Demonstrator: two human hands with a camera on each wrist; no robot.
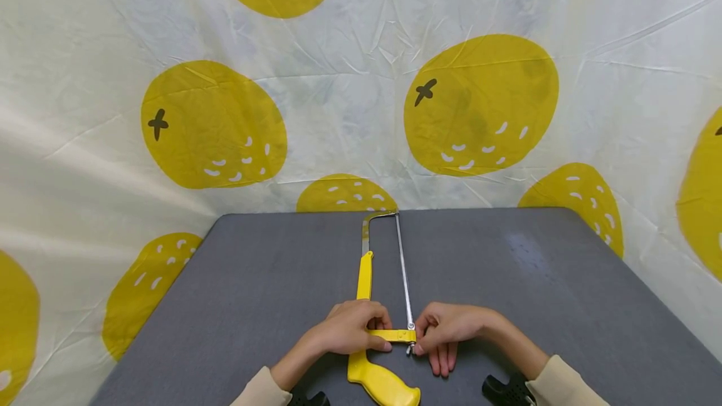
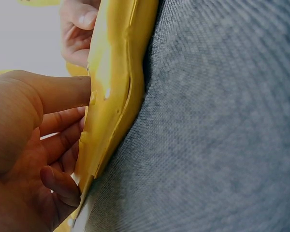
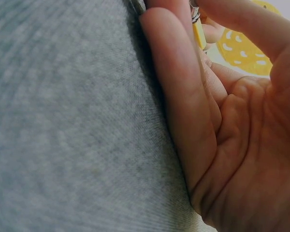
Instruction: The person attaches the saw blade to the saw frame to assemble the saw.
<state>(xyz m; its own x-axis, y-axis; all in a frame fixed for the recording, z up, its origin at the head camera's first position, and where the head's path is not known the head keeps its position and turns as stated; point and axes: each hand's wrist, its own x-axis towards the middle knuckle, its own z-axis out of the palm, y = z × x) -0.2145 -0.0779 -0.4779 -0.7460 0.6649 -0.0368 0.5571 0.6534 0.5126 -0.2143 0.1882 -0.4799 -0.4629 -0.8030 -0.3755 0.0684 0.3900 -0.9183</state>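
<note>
A hacksaw lies lengthwise on the grey surface, its tip at the far edge. Its handle is glossy yellow, curved toward the near end, with a seam along it in the left wrist view. The frame's silver far part bends right to meet the thin, straight silver blade. A yellow crossbar joins handle and blade, a small metal wing nut below. The left hand grips the crossbar; the right hand pinches the wing nut.
</note>
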